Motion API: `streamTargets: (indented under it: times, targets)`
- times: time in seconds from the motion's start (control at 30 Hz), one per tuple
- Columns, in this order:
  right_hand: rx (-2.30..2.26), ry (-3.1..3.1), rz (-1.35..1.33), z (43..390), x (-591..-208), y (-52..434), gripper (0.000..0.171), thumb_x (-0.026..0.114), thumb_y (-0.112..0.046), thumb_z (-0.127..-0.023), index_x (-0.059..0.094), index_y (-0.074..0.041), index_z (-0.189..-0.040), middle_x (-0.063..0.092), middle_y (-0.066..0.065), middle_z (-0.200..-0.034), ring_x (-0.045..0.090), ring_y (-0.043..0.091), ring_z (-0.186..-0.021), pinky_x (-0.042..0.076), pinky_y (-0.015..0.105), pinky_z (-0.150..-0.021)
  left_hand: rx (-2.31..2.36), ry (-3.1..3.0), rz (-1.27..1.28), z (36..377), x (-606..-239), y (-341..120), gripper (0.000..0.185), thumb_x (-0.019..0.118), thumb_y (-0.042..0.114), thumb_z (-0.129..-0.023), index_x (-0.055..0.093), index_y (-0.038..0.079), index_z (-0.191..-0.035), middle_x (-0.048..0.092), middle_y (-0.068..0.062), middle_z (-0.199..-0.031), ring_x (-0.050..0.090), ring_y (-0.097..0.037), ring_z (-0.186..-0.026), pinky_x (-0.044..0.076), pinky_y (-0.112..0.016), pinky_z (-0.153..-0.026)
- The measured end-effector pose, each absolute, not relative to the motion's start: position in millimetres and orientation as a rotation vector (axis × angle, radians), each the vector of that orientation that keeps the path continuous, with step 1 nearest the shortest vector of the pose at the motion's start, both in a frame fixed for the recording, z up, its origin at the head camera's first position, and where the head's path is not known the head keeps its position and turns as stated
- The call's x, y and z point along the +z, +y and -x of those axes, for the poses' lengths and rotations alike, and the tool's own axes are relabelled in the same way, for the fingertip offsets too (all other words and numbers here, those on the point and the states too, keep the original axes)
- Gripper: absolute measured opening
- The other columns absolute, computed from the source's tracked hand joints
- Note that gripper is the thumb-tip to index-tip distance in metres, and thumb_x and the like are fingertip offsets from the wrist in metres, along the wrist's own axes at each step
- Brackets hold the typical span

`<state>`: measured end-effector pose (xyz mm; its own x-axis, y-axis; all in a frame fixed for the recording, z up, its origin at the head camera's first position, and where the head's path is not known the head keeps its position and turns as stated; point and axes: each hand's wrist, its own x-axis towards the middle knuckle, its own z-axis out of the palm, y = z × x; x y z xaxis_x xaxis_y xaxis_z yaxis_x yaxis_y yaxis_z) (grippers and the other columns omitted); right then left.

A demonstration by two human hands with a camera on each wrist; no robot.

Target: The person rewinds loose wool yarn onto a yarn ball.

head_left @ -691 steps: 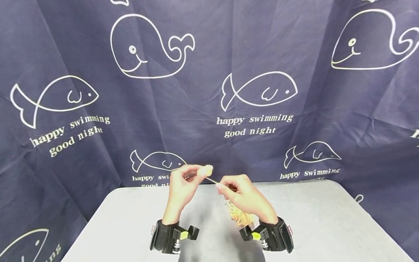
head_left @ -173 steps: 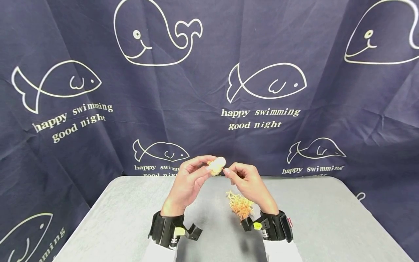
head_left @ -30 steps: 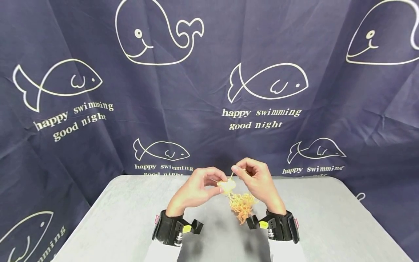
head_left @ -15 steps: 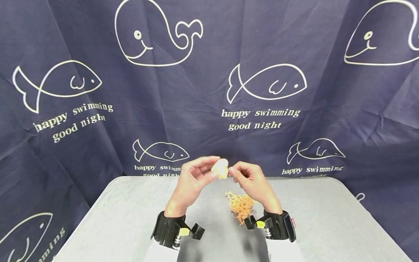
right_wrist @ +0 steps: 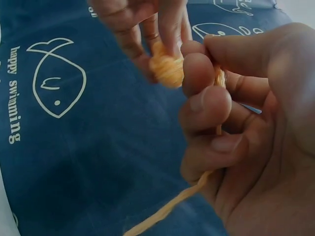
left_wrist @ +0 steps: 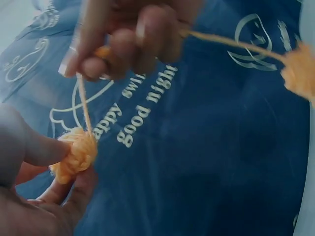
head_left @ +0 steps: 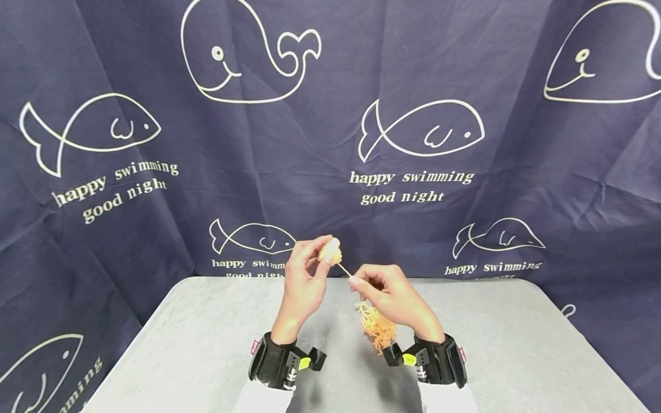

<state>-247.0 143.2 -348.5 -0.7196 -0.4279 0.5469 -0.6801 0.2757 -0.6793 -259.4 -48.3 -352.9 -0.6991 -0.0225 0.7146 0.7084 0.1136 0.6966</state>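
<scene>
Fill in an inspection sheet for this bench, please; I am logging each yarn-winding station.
Surface: grey table, bare around the hands.
Job's things: small yarn ball; a taut strand runs from it to the right hand; loose yarn heap lies on the table under that hand.
Clutter: nothing seen.
Grippers: left hand pinches the ball, raised above the table; right hand pinches the strand.
Cables: nothing seen; black wrist mounts on both wrists.
Surroundings: navy curtain printed with whales, fish and "happy swimming good night" hangs behind the table.
</scene>
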Motion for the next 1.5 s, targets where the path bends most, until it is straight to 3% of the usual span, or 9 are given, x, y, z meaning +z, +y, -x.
streamTargets:
  times: [0.3,0.57,0.8,0.93,1.1,1.27,1.5]
  targets:
    - [1.616,-2.106,-0.993,245.0,-342.2,149.5,0.014,0.069,-0.001,-0.094,0.069,-0.012,-0.086,0.055,-0.001,-0.066,0.044,0.008,-0.051,0.036,0.024,-0.043,-1.430,-2.046,0.719,258.5,-355.3,-50.8,0.025,0.075,-0.008,-0.082,0.073,0.003,-0.104,0.065,-0.006,-0.098,0.069,-0.016,-0.084,0.062,-0.030,-0.075]
    - [1.605,-1.970,-0.893,249.5,-340.9,156.2,0.012,0.069,0.004,-0.092,0.071,-0.008,-0.090,0.053,0.002,-0.062,0.043,0.011,-0.047,0.036,0.027,-0.039,-1.577,-2.119,1.100,256.8,-354.5,-57.0,0.022,0.075,-0.009,-0.076,0.072,0.005,-0.093,0.068,-0.003,-0.091,0.069,-0.020,-0.082,0.063,-0.031,-0.074]
    - [1.594,-1.966,-0.869,254.5,-344.7,156.6,0.014,0.070,0.007,-0.090,0.071,-0.006,-0.090,0.048,0.000,-0.058,0.041,0.008,-0.047,0.032,0.026,-0.038,-1.904,-1.964,1.534,252.3,-349.8,-61.7,0.020,0.072,-0.011,-0.079,0.068,-0.003,-0.096,0.062,-0.020,-0.097,0.066,-0.017,-0.087,0.063,-0.045,-0.078]
    - [1.592,-2.014,-0.875,256.6,-347.0,155.5,0.012,0.070,0.004,-0.092,0.072,-0.008,-0.090,0.048,-0.001,-0.058,0.040,0.008,-0.047,0.031,0.026,-0.039,-2.030,-1.771,1.648,251.0,-345.6,-63.0,0.020,0.071,-0.014,-0.080,0.063,-0.008,-0.097,0.057,-0.026,-0.098,0.063,-0.014,-0.092,0.061,-0.048,-0.082]
    - [1.606,-2.080,-0.936,258.7,-351.4,152.1,0.011,0.067,0.001,-0.095,0.071,-0.007,-0.089,0.051,0.002,-0.060,0.043,0.007,-0.049,0.035,0.025,-0.039,-2.109,-1.544,1.532,251.5,-343.2,-61.0,0.019,0.069,-0.016,-0.078,0.061,-0.011,-0.094,0.059,-0.019,-0.097,0.062,-0.015,-0.093,0.061,-0.035,-0.084]
    - [1.570,-2.164,-1.018,256.7,-353.1,146.7,0.013,0.065,0.001,-0.096,0.070,-0.007,-0.087,0.056,0.002,-0.066,0.045,0.006,-0.051,0.038,0.023,-0.042,-2.126,-1.381,1.218,250.6,-341.2,-58.3,0.019,0.070,-0.016,-0.074,0.065,-0.009,-0.091,0.062,-0.009,-0.097,0.067,-0.014,-0.089,0.061,-0.025,-0.076]
    - [1.472,-2.238,-1.114,248.7,-348.8,139.6,0.015,0.070,-0.007,-0.095,0.070,-0.017,-0.084,0.056,-0.005,-0.066,0.045,0.003,-0.055,0.037,0.019,-0.047,-1.879,-1.459,0.766,255.8,-343.5,-57.2,0.019,0.071,-0.018,-0.072,0.066,-0.011,-0.088,0.062,-0.020,-0.093,0.067,-0.012,-0.081,0.061,-0.024,-0.072]
